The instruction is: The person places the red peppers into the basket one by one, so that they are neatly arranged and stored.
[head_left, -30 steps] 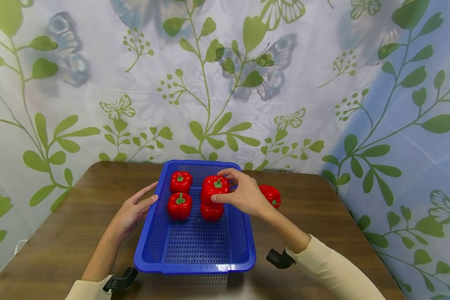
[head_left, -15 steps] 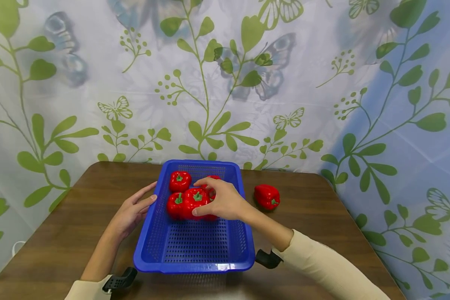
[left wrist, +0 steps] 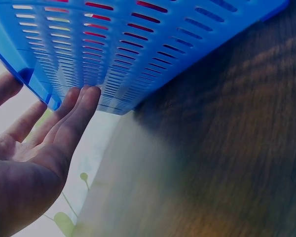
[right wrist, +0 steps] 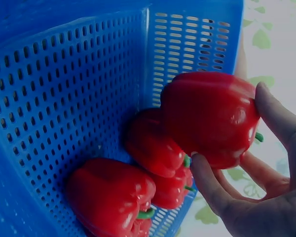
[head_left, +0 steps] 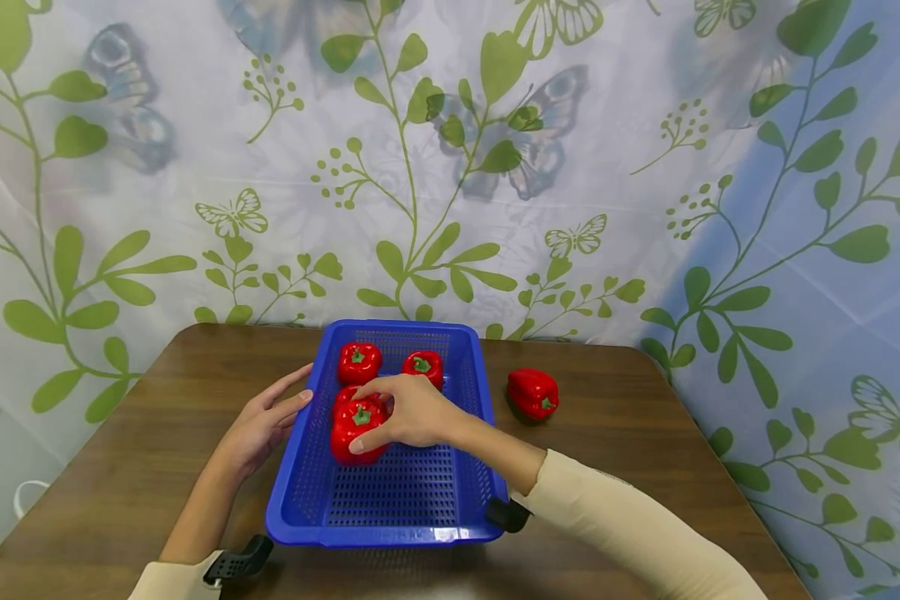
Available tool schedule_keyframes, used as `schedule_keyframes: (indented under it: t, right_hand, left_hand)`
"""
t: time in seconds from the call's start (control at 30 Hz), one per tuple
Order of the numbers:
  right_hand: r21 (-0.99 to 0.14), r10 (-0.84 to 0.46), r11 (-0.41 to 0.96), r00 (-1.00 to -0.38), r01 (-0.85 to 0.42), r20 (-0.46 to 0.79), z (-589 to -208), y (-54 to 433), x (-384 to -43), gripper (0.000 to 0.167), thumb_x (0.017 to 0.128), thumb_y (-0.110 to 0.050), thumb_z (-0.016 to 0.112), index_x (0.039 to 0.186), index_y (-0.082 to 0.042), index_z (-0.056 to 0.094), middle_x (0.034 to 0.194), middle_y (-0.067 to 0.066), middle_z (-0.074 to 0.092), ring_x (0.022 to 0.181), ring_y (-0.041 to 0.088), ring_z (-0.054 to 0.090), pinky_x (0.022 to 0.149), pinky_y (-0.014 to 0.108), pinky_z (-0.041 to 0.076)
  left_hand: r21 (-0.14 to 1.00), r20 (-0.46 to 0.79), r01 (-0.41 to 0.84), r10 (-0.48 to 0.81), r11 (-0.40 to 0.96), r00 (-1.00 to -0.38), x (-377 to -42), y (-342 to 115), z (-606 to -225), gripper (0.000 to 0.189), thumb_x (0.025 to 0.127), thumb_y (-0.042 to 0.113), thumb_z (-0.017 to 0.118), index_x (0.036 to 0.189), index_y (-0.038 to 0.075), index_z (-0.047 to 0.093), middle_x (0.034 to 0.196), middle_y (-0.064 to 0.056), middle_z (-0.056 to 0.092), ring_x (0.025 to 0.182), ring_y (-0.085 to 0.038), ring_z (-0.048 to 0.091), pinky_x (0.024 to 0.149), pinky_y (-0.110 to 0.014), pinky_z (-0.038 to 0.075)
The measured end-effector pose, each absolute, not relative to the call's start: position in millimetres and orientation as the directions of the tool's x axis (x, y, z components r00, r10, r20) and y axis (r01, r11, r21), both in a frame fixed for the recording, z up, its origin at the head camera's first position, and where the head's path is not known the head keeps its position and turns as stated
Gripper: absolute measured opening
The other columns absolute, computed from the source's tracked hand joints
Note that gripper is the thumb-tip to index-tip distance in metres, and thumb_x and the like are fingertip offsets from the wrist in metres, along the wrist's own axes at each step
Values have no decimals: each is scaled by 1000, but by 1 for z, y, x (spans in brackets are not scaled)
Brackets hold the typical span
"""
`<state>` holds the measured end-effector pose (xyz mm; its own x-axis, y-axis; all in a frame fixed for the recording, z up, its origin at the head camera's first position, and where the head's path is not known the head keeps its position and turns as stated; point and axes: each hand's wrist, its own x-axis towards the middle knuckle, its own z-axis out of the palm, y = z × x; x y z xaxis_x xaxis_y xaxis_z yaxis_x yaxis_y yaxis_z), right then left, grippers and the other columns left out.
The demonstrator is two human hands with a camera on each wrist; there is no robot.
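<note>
My right hand (head_left: 420,410) holds a red bell pepper (head_left: 354,442) by its sides, thumb on one side and fingers on the other. In the right wrist view that pepper (right wrist: 209,116) is raised above other red bell peppers (right wrist: 111,195) in the blue basket (head_left: 390,535). A pepper (head_left: 360,363) sits at the basket's back left and another (head_left: 427,368) at its back right. Behind the held pepper, one more pepper (head_left: 342,398) is partly covered. My left hand (head_left: 265,421) touches the basket's left side, its fingers nearly straight along the perforated outer wall (left wrist: 138,54).
A red bell pepper (head_left: 533,393) lies on its side on the wooden table (head_left: 607,450), right of the basket. Behind the table hangs a leaf-and-butterfly patterned curtain (head_left: 285,167). A white cord (head_left: 22,497) shows at the table's left edge.
My right hand has carried the held pepper left and toward me, from the basket's right half to its left half. The left hand has stayed at the basket's side.
</note>
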<state>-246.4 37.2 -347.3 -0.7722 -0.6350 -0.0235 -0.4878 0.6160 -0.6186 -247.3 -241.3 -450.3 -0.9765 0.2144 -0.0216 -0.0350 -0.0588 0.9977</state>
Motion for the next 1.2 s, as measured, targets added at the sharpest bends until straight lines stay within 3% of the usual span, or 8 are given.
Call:
schedule_keyframes:
  t: [0.33,0.67,1.2]
  right_hand:
    - [-529,-664,666,-741,-525,-101,-355,19,-244,66,76,-46,87,134,-22,67,132,-1,67,118,16,59,87,27,55]
    - [-447,-663,707,-734,-548,-147,-362,9,-247,65,74,-47,89,130,-22,69,126,-3,70,112,13,60,87,26,56]
    - [-428,-656,716,-741,-551,-144,-368,4,-247,65,71,-47,91,126,-19,70,118,-2,73,102,12,62,81,23,55]
  left_hand:
    - [999,-28,-36,215,-36,-976,-246,-241,-449,59,106,29,54,160,17,32,129,-1,69,108,-19,73,89,-36,60]
    - [999,-30,-38,210,-33,-977,-246,-240,-449,59,106,29,54,160,16,32,130,-2,68,108,-18,73,89,-35,60]
    - [999,-30,-38,212,-34,-977,-246,-240,-448,59,106,29,54,160,17,32,131,-3,67,109,-19,73,89,-35,60]
